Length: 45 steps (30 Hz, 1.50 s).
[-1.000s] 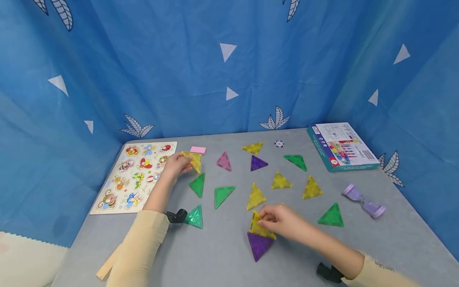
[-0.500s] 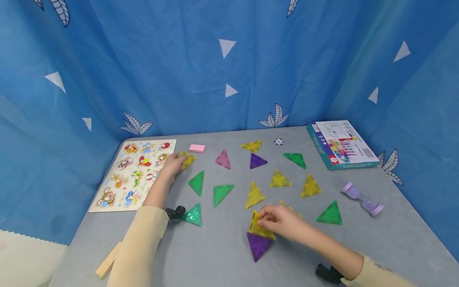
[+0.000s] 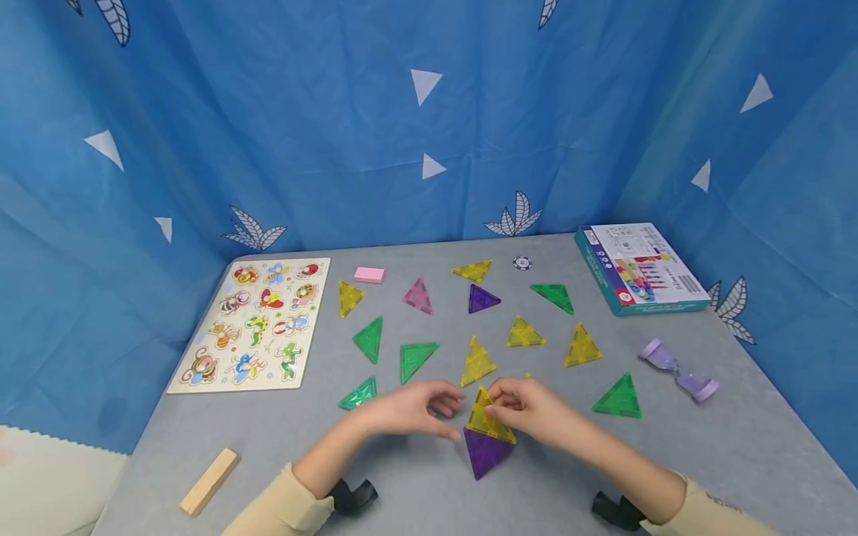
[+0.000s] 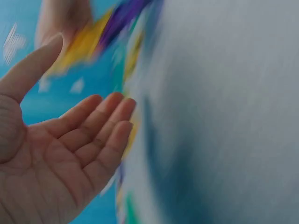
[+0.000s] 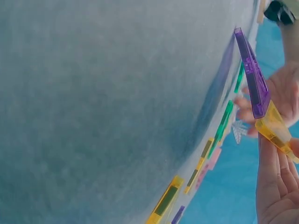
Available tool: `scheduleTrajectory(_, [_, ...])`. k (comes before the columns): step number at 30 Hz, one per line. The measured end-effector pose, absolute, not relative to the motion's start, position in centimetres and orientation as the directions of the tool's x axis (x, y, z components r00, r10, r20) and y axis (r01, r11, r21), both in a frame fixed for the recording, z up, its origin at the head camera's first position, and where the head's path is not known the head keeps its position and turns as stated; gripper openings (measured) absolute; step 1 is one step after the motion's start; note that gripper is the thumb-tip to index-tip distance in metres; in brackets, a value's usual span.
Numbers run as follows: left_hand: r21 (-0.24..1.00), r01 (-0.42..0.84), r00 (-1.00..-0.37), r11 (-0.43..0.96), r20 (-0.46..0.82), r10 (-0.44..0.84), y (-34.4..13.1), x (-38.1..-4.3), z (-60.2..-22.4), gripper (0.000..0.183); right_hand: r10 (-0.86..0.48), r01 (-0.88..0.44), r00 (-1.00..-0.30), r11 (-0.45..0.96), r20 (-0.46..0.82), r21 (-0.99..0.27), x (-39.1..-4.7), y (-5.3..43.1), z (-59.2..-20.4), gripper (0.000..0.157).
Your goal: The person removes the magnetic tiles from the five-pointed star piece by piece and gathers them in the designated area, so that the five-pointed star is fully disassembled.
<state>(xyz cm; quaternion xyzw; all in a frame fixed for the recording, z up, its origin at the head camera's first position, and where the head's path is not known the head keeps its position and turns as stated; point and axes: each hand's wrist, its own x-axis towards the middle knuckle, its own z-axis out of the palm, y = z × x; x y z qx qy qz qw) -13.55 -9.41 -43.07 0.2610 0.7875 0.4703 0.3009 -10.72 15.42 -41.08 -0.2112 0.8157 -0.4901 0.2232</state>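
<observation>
My right hand (image 3: 526,408) pinches a yellow triangular magnetic tile (image 3: 488,418) between thumb and fingers, low over the table. A purple triangular tile (image 3: 485,452) is joined along an edge to the yellow one; in the right wrist view the purple tile (image 5: 252,74) juts out at an angle from the yellow tile (image 5: 273,126). Just left of this pair is my left hand (image 3: 415,409), holding nothing. Its palm and spread, relaxed fingers show in the left wrist view, where the joined tiles are blurred.
Several yellow, green, pink and purple triangular tiles lie beyond the hands, including a green tile (image 3: 417,361). A picture puzzle board (image 3: 258,327) and wooden block (image 3: 210,482) lie left. To the right are a box (image 3: 643,268) and a purple sand timer (image 3: 678,370).
My left hand has let go of a yellow tile beside the puzzle board and come back near the joined tiles. The right hand keeps its grip, almost in place.
</observation>
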Motion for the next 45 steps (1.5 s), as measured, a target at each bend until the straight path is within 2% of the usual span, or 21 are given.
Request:
scheduleTrajectory(2, [0.898,0.123,-0.667,0.423,-0.241,0.705,-7.8,-12.4,-43.9,0.036,-0.557,-0.122,-0.815,0.432,-0.158,-0.894,-10.7,15.4,-41.1,0.015])
scheduleTrajectory(5, [0.898,0.106,-0.71,0.427,-0.232,0.665,-6.5,-11.5,-44.5,0.021,-0.549,-0.114,-0.822,0.419,-0.152,-0.901,-10.6,15.5,-41.4,0.014])
scheduleTrajectory(10, [0.923,0.052,-0.768,0.382,-0.208,0.606,-6.6,-11.7,-44.1,0.015,-0.51,-0.096,-0.854,0.352,-0.105,-0.931,-10.8,16.2,-41.6,0.019])
scheduleTrajectory(15, [0.956,0.068,-0.831,0.287,-0.105,0.547,-8.5,-13.2,-42.3,0.015,-0.369,-0.061,-0.929,0.251,-0.037,-0.966,-11.9,18.1,-39.9,0.026])
scheduleTrajectory(18, [0.959,0.072,-0.872,0.273,-0.072,0.484,-10.0,-13.8,-41.4,0.016,-0.291,-0.045,-0.956,0.235,-0.026,-0.971,-12.6,19.7,-38.7,0.029])
scheduleTrajectory(20, [0.953,0.08,-0.884,0.293,-0.068,0.463,-10.9,-14.0,-41.1,0.017,-0.285,-0.029,-0.957,0.251,-0.046,-0.967,-12.8,20.8,-38.3,0.031])
scheduleTrajectory(24, [0.931,0.08,-0.861,0.357,-0.115,0.495,-11.7,-14.4,-41.6,0.018,-0.415,0.002,-0.899,0.31,-0.137,-0.951,-12.9,22.1,-38.8,0.031])
scheduleTrajectory(29, [0.885,0.132,-0.784,0.447,-0.182,0.593,-11.3,-14.7,-43.3,0.01,-0.653,-0.016,-0.708,0.397,-0.27,-0.918,-12.5,21.9,-40.9,0.023])
scheduleTrajectory(32, [0.842,0.201,-0.75,0.5,-0.196,0.631,-10.7,-14.5,-44.2,0.006,-0.723,-0.046,-0.614,0.434,-0.317,-0.9,-12.3,21.1,-42.0,0.019])
scheduleTrajectory(34, [0.813,0.237,-0.738,0.531,-0.206,0.643,-10.3,-14.4,-44.4,0.005,-0.745,-0.082,-0.578,0.461,-0.335,-0.883,-12.1,20.3,-42.4,0.017])
scheduleTrajectory(38, [0.758,0.3,-0.736,0.58,-0.203,0.646,-9.7,-14.0,-44.6,0.004,-0.76,-0.177,-0.543,0.52,-0.358,-0.836,-12.1,18.7,-43.0,0.012])
scheduleTrajectory(45, [0.709,0.336,-0.746,0.62,-0.201,0.635,-9.2,-13.2,-44.1,0.004,-0.699,-0.25,-0.59,0.633,-0.403,-0.732,-11.8,16.8,-43.1,0.005])
